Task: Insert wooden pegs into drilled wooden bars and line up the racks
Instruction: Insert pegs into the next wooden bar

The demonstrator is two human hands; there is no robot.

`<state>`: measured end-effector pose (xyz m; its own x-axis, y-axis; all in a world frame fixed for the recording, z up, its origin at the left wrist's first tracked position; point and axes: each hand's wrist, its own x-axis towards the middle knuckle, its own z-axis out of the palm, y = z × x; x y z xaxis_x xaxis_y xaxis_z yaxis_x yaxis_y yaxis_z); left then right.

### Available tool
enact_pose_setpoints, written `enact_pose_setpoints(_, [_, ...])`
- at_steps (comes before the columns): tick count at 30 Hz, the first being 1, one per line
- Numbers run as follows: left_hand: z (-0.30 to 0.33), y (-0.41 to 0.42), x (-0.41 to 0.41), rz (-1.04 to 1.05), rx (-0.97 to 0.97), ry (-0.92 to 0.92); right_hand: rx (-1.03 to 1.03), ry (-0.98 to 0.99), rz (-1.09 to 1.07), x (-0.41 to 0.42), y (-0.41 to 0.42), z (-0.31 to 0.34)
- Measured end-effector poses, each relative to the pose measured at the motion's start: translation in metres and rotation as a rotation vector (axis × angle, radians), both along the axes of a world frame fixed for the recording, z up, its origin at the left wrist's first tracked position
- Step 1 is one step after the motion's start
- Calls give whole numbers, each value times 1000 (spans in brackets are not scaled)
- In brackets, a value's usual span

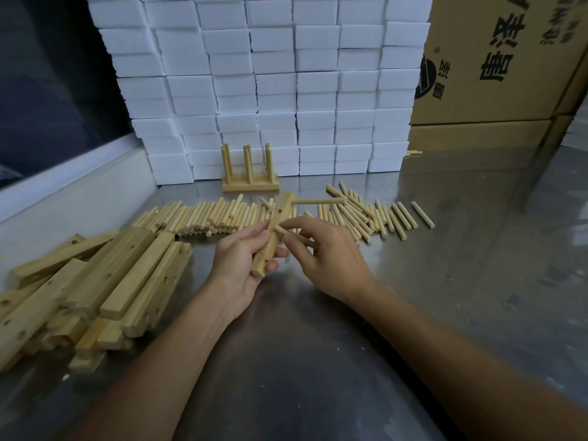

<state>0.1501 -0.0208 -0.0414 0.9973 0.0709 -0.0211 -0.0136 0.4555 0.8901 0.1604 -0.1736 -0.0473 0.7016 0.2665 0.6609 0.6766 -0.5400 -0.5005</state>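
Behind the drilled bar (276, 232) stands a wall of white boxes (270, 84), with one finished rack (250, 173) and loose pegs (203, 218) on the surface (445, 249). Left hand (237, 262) grips the bar, which has one peg (318, 201) in. Right hand (321, 253) pinches another peg (288, 232) at a hole; I think it needs a straight push.

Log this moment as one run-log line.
left hand grips bar | one peg seated | right hand pinches second peg at hole | finished rack behind
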Motion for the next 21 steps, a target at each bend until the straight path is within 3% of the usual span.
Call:
enact_pose_setpoints(6, [-2,-2,-1,-33,-25,8,-6,-4,-31,2,-3,0])
enact_pose_setpoints(21, [-7,-7,0,56,178,-19,-369,-144,-179,-1,-6,10])
